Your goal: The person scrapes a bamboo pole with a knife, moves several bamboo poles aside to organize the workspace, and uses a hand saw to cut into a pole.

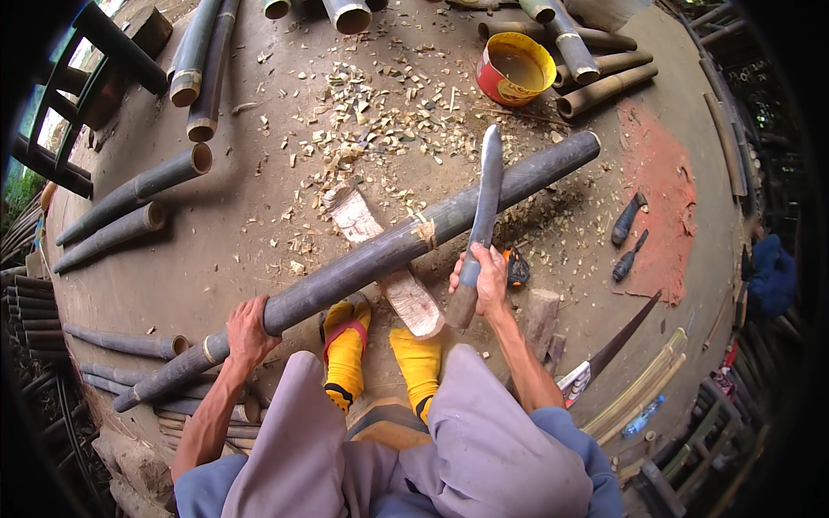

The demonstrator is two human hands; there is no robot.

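A: Where's the pole [380, 255]?
B: Lying across the block [384, 263], running from 8 o'clock to 2 o'clock. The left hand [249, 332] is wrapped around its lower end; the right hand [484, 281] is fisted on the machete [482, 220], blade up toward 12.
A: Which step?
B: Trimming at the node [425, 231], I'd judge; chips [371, 121] lie at 12. The next cut likely needs the pole held still and the blade brought onto that node, clear of the feet [380, 354].

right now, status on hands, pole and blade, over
Left hand shut on pole. Right hand shut on blade, edge at the pole. Pole rests across wood block. Feet just under it.
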